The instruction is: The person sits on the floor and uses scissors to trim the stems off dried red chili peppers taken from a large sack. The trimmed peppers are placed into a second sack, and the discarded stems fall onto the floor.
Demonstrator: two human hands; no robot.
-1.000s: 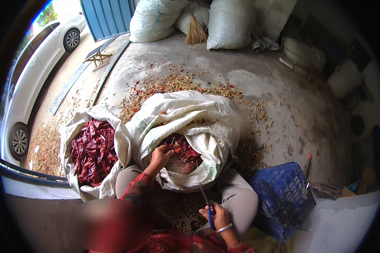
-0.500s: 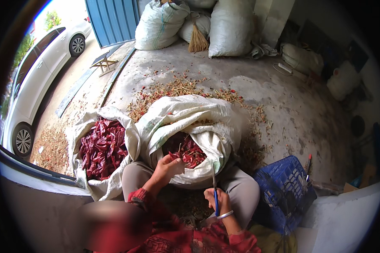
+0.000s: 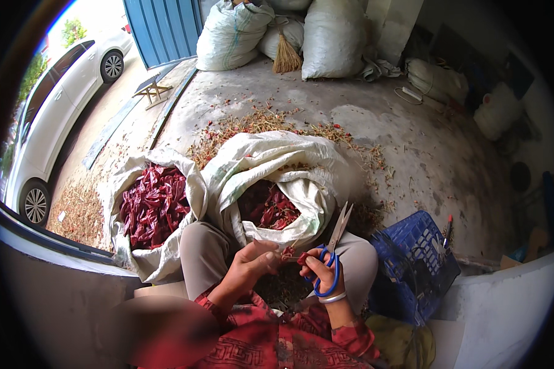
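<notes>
Your right hand (image 3: 324, 275) curls around the scissors (image 3: 337, 237), a dried chili (image 3: 303, 258) at its thumb. Your left hand (image 3: 252, 264), half open, faces it just beside, its grip impossible to tell. Such chilies look light, slick-skinned and brittle, best pinched gently by the stem end. Ahead of that hand gapes one chili sack (image 3: 271, 154); farther left, a fuller sack (image 3: 197, 194).
</notes>
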